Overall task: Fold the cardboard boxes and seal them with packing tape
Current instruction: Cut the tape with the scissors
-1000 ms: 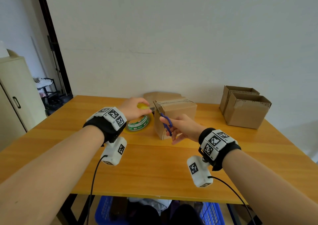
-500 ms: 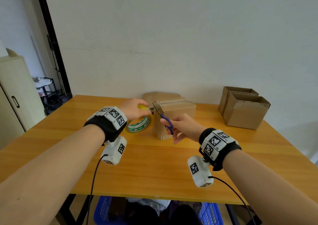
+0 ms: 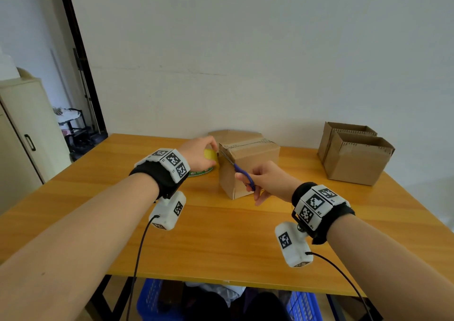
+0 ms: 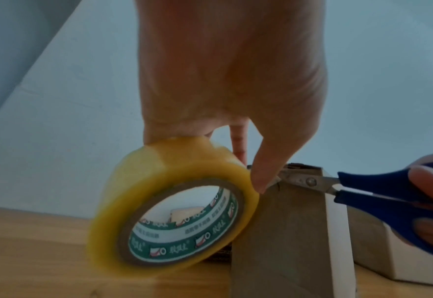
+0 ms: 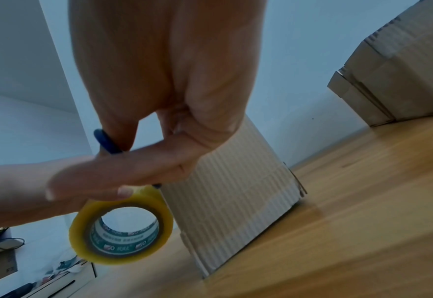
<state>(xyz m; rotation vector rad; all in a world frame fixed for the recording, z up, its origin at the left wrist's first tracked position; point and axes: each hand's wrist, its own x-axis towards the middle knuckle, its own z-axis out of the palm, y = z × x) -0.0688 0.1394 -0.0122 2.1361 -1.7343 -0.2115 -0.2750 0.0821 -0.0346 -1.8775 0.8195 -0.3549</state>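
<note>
The left hand [image 4: 230, 84] holds the roll of packing tape [image 4: 169, 203] from above, its fingers [image 4: 266, 173] curled over the yellow rim, with the thumb tip down at the roll's edge where it meets the cardboard box [image 3: 248, 165]. The roll stands tilted on edge, just beside the box's left corner, and its lower rim sits at or just above the desk [image 3: 221, 237]. The right hand [image 3: 267, 180] grips a pair of blue-handled scissors [image 4: 378, 193], fingers curled through the loops, the blades reaching to the upper left corner of the box next to the left thumb.

The left wrist view shows the scissor pivot and the steel blades nearly shut at the box corner, plus green and white printing inside the roll's core; whether tape lies between the blades cannot be told. The right wrist view hides the blades behind the right hand and shows only a piece of blue handle, but it gives the ribbed side of the box and the roll hanging beside it. The head view alone shows the box top closed with a strip of tape along its seam. It also shows two open cardboard boxes [image 3: 356, 156] standing together well apart on the right of the desk, a flattened piece of cardboard [image 3: 233, 135] behind the taped box, a cabinet [image 3: 22, 134] at the left, and blue crates [image 3: 152, 301] under the desk.
</note>
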